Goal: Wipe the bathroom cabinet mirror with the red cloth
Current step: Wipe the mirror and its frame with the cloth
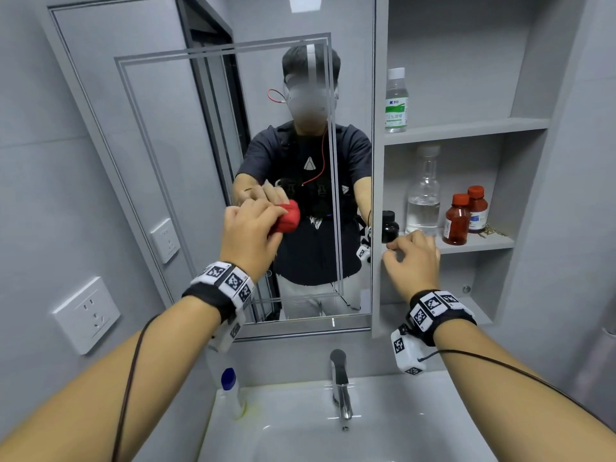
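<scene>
Left hand (250,235) clamped red cloth (287,219) on mirror (150,145); right hand (411,258) gripped mirror edge. Advice: overlapping strokes, even pressure.

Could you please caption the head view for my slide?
Left hand holds red cloth against cabinet mirror; right hand grips its edge.

"75%" on the green label of the top-shelf clear bottle (396,101)

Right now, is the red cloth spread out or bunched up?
Bunched up: the red cloth is a rounded wad gripped in the left hand.
</scene>
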Tool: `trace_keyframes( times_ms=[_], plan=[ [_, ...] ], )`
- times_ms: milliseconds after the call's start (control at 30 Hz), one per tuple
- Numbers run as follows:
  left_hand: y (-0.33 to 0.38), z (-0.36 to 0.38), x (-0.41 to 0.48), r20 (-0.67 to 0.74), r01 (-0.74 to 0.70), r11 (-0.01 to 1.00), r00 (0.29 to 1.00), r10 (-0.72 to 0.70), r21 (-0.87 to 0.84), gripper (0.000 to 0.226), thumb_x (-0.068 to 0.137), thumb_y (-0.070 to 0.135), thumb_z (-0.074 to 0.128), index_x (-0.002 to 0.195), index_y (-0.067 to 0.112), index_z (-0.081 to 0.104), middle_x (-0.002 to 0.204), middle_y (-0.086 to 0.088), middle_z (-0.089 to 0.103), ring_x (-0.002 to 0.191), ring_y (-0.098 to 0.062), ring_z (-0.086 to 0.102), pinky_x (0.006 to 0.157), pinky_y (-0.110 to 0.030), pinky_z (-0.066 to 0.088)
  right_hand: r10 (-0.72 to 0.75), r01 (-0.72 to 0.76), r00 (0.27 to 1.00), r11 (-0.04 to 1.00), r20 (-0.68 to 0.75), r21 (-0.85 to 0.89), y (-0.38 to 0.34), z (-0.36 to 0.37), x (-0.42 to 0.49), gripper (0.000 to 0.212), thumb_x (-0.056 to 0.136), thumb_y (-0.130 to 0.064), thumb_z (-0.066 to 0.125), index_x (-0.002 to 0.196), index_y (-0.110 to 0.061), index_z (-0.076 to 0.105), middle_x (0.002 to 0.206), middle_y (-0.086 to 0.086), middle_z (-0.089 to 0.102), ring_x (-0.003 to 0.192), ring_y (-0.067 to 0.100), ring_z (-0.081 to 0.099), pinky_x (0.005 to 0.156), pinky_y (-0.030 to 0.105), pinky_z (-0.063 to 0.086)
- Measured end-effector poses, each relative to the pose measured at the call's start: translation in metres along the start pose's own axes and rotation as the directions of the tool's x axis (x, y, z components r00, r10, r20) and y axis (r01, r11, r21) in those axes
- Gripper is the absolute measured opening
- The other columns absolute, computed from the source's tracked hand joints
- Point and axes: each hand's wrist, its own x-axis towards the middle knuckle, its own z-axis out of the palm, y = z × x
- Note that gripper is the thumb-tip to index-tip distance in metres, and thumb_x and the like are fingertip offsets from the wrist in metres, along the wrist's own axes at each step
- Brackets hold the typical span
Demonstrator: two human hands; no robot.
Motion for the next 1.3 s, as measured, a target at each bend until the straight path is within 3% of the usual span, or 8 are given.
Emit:
trace_keyframes(
  times_ms=[67,200,467,633,800,1000,1200,1300],
  plan=[
    [-0.005,-0.007,0.012,-0.020,-0.018,1.000,1.000,0.018,-0.004,0.031,0.079,0.011,0.075,0.106,0.025,0.071,0.106,0.009,0.067,0.104,-0.022,0.059,0.084,-0.036,0.030,-0.004,0.004,1.000,1.000,-0.005,-0.003,0.000,0.000,0.000,0.011,0.090,-0.018,0.067,0.096,-0.014,0.075,0.097,-0.002,0.053,0.109,0.026,0.045,0.095,0.031,0.025],
    [-0.016,-0.030,0.058,-0.222,0.211,0.973,0.948,-0.228,-0.097,0.036,0.077,0.014,0.061,0.109,0.032,0.062,0.110,0.015,0.059,0.107,-0.014,0.052,0.085,-0.031,0.025,0.011,-0.012,1.000,1.000,-0.009,-0.011,-0.001,0.002,0.000,0.011,0.089,-0.019,0.066,0.095,-0.014,0.074,0.099,-0.001,0.053,0.111,0.026,0.044,0.095,0.030,0.024],
    [-0.015,-0.024,0.021,-0.056,0.042,0.999,0.998,-0.042,0.008,0.030,0.080,0.014,0.071,0.108,0.025,0.070,0.106,0.010,0.065,0.104,-0.020,0.056,0.086,-0.033,0.024,-0.006,0.006,1.000,1.000,-0.012,-0.002,-0.001,0.000,0.000,0.011,0.089,-0.018,0.066,0.095,-0.014,0.074,0.097,-0.001,0.053,0.108,0.027,0.045,0.101,0.038,0.031],
    [-0.029,-0.047,0.067,-0.205,0.225,0.973,0.951,-0.233,-0.058,0.037,0.079,0.017,0.062,0.112,0.034,0.060,0.114,0.012,0.061,0.111,-0.016,0.052,0.088,-0.030,0.023,-0.005,0.005,1.000,1.000,-0.021,0.004,0.000,0.002,0.000,0.011,0.088,-0.018,0.065,0.094,-0.014,0.074,0.096,-0.002,0.052,0.107,0.025,0.044,0.100,0.038,0.032],
    [-0.017,-0.022,0.000,0.001,0.075,0.997,0.997,-0.075,0.005,0.034,0.079,0.007,0.076,0.109,0.022,0.070,0.108,0.004,0.066,0.103,-0.021,0.056,0.087,-0.039,0.030,-0.011,0.011,1.000,1.000,-0.006,-0.003,0.002,0.002,0.000,0.011,0.089,-0.019,0.065,0.094,-0.015,0.073,0.097,-0.002,0.052,0.107,0.025,0.044,0.099,0.037,0.031],
    [-0.034,-0.046,0.057,-0.203,0.200,0.979,0.958,-0.202,-0.033,0.037,0.078,0.014,0.061,0.110,0.032,0.064,0.112,0.012,0.061,0.109,-0.017,0.052,0.086,-0.030,0.021,-0.003,0.003,1.000,1.000,-0.018,-0.001,0.000,0.004,0.000,0.011,0.088,-0.018,0.065,0.093,-0.015,0.074,0.096,-0.003,0.051,0.108,0.026,0.045,0.100,0.037,0.031],
    [-0.017,-0.017,-0.004,-0.008,0.144,0.989,0.989,-0.144,-0.040,0.035,0.079,0.006,0.075,0.109,0.023,0.072,0.109,0.004,0.067,0.107,-0.021,0.055,0.090,-0.037,0.028,-0.023,0.023,1.000,1.000,-0.019,-0.002,0.002,0.003,-0.001,0.011,0.088,-0.017,0.065,0.095,-0.015,0.073,0.097,-0.003,0.051,0.107,0.025,0.044,0.100,0.037,0.031],
    [-0.026,-0.022,0.012,-0.036,0.135,0.990,0.990,-0.136,-0.035,0.037,0.080,0.006,0.072,0.112,0.024,0.070,0.110,0.005,0.066,0.107,-0.020,0.056,0.089,-0.034,0.025,-0.025,0.025,1.000,1.000,-0.018,-0.005,0.001,0.002,-0.001,0.011,0.088,-0.017,0.065,0.094,-0.014,0.073,0.097,-0.003,0.051,0.108,0.026,0.044,0.102,0.039,0.031]
  ],
)
